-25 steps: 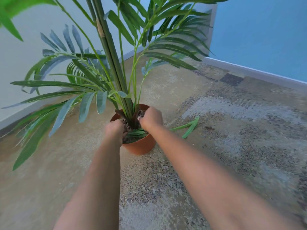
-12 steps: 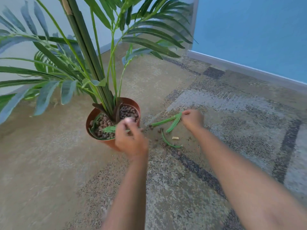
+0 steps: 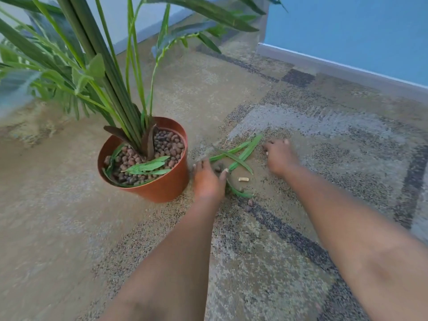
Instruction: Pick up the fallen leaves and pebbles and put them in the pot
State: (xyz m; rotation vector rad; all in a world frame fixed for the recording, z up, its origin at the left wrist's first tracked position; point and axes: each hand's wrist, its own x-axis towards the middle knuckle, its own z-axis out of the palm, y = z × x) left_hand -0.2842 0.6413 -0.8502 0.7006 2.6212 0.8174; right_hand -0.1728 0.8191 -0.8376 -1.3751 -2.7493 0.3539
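Both arms reach forward and down over the patterned carpet (image 3: 266,262), forearms stretched out, palms turned to the floor. The left hand (image 3: 207,179) lies just right of the terracotta pot (image 3: 162,184), fingers loosely spread and curled down onto the carpet over a few brown pebbles (image 3: 218,168); whether it has closed on any of them cannot be told, since the hand hides what lies under it. The right hand (image 3: 279,156) sits farther right, well apart from the pot, its fingers bent with the tips down near the end of the fallen leaves (image 3: 238,156); it looks loosely open, and no leaf is seen held in it. These long green leaves lie crossed on the carpet between the two hands, with one more curved leaf (image 3: 240,193) just beside the left hand's wrist. A small pale scrap (image 3: 243,179) lies near them, and two more pebbles (image 3: 249,205) rest lower down. The pot stands upright, filled with pebbles and a few leaves around the plant (image 3: 111,72).
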